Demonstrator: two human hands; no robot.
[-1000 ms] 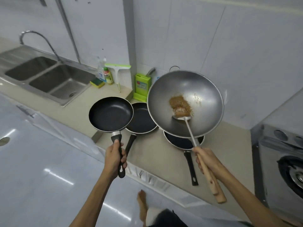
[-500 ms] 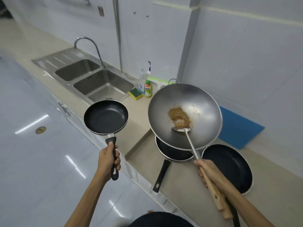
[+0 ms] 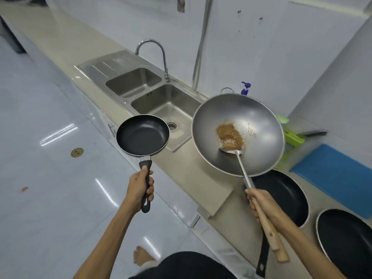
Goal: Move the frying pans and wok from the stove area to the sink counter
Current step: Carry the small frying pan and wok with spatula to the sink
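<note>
My left hand (image 3: pixel 140 191) grips the black handle of a small black frying pan (image 3: pixel 143 135), held in the air over the counter's front edge by the sink. My right hand (image 3: pixel 261 205) holds the wooden handles of a large steel wok (image 3: pixel 261 121) and a metal spatula (image 3: pixel 234 153) together. The wok hangs above the sink counter (image 3: pixel 187 172) and holds a patch of brown food. Two more black frying pans lie on the lower counter at the right, one (image 3: pixel 285 196) partly under the wok and one (image 3: pixel 346 240) at the frame's edge.
A steel double sink (image 3: pixel 159 103) with a curved tap (image 3: pixel 159 55) sits behind the small pan. A blue mat (image 3: pixel 334 174), a green knife block (image 3: pixel 290 141) and a blue pump bottle (image 3: pixel 245 88) stand near the wall. A step drops from the sink counter to the lower counter.
Both hands have carried the small pan and the wok leftward toward the sink. The view has swung left, so the sink is now nearer and the two resting pans lie further right.
</note>
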